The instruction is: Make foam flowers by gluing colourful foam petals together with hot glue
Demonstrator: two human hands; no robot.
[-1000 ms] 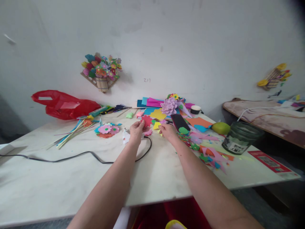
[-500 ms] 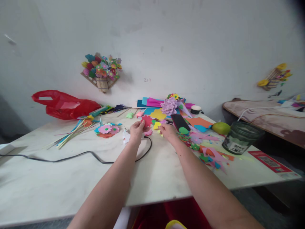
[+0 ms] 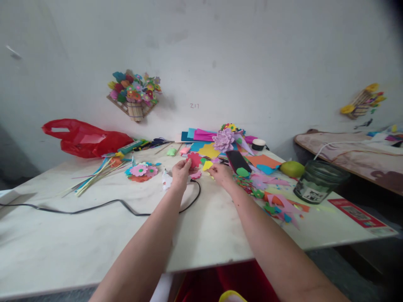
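Note:
Between thumb and fingers, my left hand (image 3: 181, 172) pinches a red scalloped flower cutout (image 3: 195, 159). My right hand (image 3: 221, 173) is closed on a small yellow cutout (image 3: 207, 165), close to the red one but apart from it. Below the red flower lies a pink flower cutout (image 3: 195, 175), partly behind my left hand. A white crumpled piece (image 3: 166, 180) is just left of that hand. Past my right hand rests a dark phone (image 3: 237, 161) with a green round cutout (image 3: 242, 172) on its near end.
A black cable (image 3: 119, 201) crosses the table on the left. Flower cutouts (image 3: 140, 170), thin strips (image 3: 94, 176) and a red plastic bag (image 3: 88, 138) are on that side. Scraps (image 3: 277, 201), a yellow-green fruit (image 3: 292, 169) and a dark green jar (image 3: 317, 182) stand right. A purple flower (image 3: 223, 140) sits behind.
My right hand has shifted very slightly, and the yellow cutout in it is turned a little. My left hand and the red flower cutout stay where they were.

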